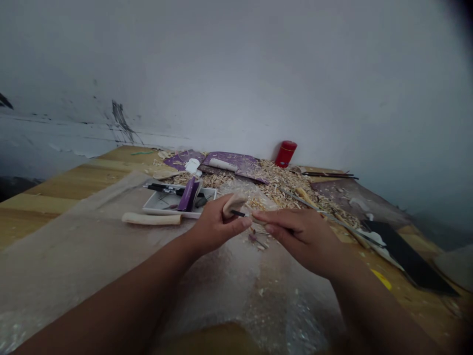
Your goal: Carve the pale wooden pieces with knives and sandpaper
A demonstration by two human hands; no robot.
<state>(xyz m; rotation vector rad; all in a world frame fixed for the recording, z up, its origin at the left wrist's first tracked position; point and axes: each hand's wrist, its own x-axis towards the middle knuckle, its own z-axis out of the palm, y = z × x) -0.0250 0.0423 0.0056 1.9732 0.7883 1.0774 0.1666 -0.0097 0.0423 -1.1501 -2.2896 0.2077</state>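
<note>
Your left hand (pixel 216 224) grips a pale wooden piece (pixel 232 201) above the desk (pixel 55 202), just beyond the right edge of the white tray (pixel 191 215); your right hand (pixel 305 236) pinches a slim dark tool (pixel 238 213) against it.

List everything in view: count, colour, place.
Wall: one, grey, background
Table: one, brown, foreground
Plastic: count unclear, translucent, on table
Tray: one, white, centre left
Packet: one, purple, on tray
Rod: one, cream, in front of tray
Shavings: many, tan, toward wall
Sheets: count unclear, purple, among shavings
Canister: one, red, by wall
Sticks: several, dark, back right
Panel: one, black, right
Small item: one, yellow, right
Wooden piece: one, pale, in left hand
Thin tool: one, dark, in right hand
Left hand: one, bare, centre
Right hand: one, bare, centre
</note>
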